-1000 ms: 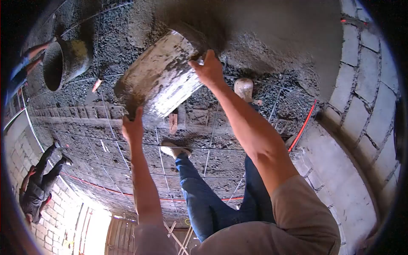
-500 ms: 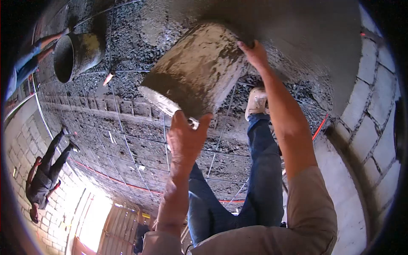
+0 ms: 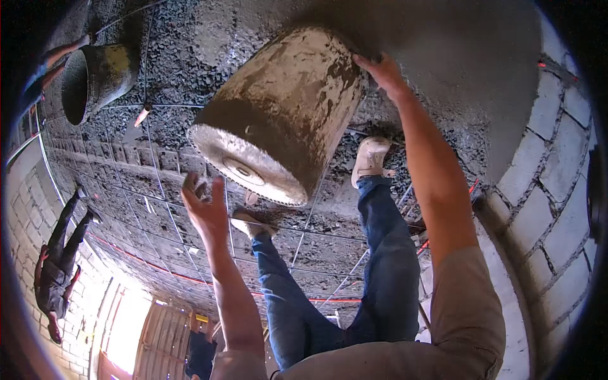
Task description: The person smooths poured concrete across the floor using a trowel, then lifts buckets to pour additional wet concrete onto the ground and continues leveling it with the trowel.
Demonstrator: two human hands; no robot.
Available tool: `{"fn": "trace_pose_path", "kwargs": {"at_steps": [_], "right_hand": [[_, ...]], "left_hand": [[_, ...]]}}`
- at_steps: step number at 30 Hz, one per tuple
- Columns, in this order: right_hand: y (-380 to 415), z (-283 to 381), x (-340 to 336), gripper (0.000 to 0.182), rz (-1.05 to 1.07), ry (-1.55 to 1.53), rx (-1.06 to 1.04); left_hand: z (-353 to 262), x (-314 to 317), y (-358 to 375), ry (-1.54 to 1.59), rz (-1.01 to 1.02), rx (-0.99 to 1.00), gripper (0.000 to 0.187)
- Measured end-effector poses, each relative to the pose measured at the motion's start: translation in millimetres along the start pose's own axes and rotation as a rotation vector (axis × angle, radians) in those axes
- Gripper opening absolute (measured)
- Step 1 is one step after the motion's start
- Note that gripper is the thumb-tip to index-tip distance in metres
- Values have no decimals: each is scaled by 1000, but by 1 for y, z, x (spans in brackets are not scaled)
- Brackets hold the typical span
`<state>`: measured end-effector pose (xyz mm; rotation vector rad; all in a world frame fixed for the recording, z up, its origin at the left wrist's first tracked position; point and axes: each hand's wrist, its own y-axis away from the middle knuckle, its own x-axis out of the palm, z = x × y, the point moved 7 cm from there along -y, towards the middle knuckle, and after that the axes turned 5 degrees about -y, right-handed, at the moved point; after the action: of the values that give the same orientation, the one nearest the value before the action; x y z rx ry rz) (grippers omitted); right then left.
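The bucket lies tipped over the floor, its mouth pushed into the grey heap of wet concrete by the block wall, its round base turned back toward the person. The right hand is clamped on the rim at the mouth end. The left hand is wide open with its fingers spread, just under the base edge; whether it touches I cannot tell. To my eye this is the emptying of the load. It would go best with the open hand flat on the base to lift and steer while the right hand keeps the rim low. A short shake should loosen what clings inside. The feet are worth watching: one shoe stands just beside the heap, the other under the base, both on mesh that could catch a toe. The bucket is a tapered drum, crusted with dried smears of grey and tan, and its base is ribbed round the edge. The floor is coarse dark gravel under a thin wire mesh, with a red line running across it. The heap looks smooth and wet. Toward the far edge of the floor someone's arm holds a second bucket, and another person stands by the side wall.
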<state>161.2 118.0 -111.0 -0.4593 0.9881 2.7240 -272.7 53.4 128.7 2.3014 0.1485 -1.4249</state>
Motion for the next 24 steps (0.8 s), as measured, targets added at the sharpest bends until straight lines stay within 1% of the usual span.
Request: {"fn": "trace_pose_path", "kwargs": {"at_steps": [1,2,3,4,5,6,8,9,10,12,13,15,16,17,19,21,22,23,24], "right_hand": [[-6,-9,4,91,-13,38,48],[4,11,2,86,26,70,48],[8,17,3,86,30,67,41],[9,25,5,84,79,24,-7],[9,28,5,82,131,-16,-52],[7,19,5,71,46,34,-53],[19,31,7,68,42,33,-39],[29,37,9,64,30,25,-12],[38,45,12,64,45,22,-20],[55,51,16,53,107,48,33],[62,51,17,53,120,42,22],[62,47,11,55,2,-80,106],[63,53,9,56,10,-124,66],[66,60,7,56,23,-165,28],[76,75,2,55,42,-202,63],[73,66,-10,51,38,-415,52],[75,72,2,51,63,-409,49],[84,67,8,51,74,-407,67],[74,76,8,51,79,-408,58]], "left_hand": [[55,30,-9,227,181,-211,54],[71,51,-5,407,296,-405,63],[106,87,-13,601,317,-335,74],[118,114,-17,857,449,-330,69],[110,129,-16,1114,582,-322,66],[116,132,-13,1120,577,-329,66],[102,120,-15,1032,503,-175,65],[98,111,-15,988,468,-158,64],[85,93,-15,951,429,-114,68],[51,47,-17,848,361,-40,76],[34,20,-20,702,355,-7,77],[21,-6,-27,728,365,-14,78],[-4,-29,-27,758,356,15,76],[-6,-39,-31,752,350,72,77],[-31,-63,-33,680,368,47,78],[-36,-75,-38,654,324,122,84],[-38,-81,-44,545,288,174,82],[-42,-86,-37,549,358,61,81],[-41,-90,-31,485,329,110,78]]}}
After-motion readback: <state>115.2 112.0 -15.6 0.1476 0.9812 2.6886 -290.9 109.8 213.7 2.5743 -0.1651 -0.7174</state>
